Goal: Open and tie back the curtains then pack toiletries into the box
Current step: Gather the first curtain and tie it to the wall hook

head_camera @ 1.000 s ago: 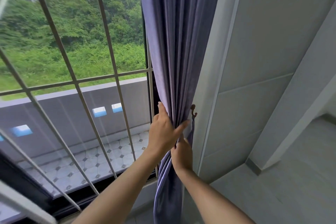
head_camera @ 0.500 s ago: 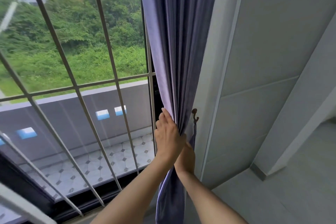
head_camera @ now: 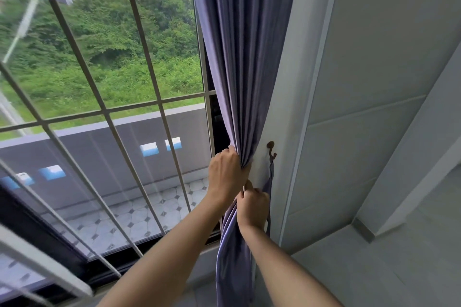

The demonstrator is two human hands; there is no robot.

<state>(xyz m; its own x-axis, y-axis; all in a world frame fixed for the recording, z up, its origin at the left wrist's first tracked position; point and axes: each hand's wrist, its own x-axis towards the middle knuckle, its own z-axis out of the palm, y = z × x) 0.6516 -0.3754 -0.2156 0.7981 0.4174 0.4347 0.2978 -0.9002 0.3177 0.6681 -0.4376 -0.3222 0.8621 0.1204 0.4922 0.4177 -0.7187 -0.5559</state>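
There is one view only, from a wide-angle camera worn on the person's head. It looks forward and slightly down along both bare forearms, which enter from the bottom edge and meet near the middle. It stands close to a gathered purple fabric curtain [head_camera: 239,62] running from the top edge to the bottom. A white-barred window [head_camera: 104,109] fills the left half, a pale grey panelled wall [head_camera: 361,82] the right, and the grey floor [head_camera: 404,269] shows in the lower right corner. Straight lines bow toward the picture's edges.
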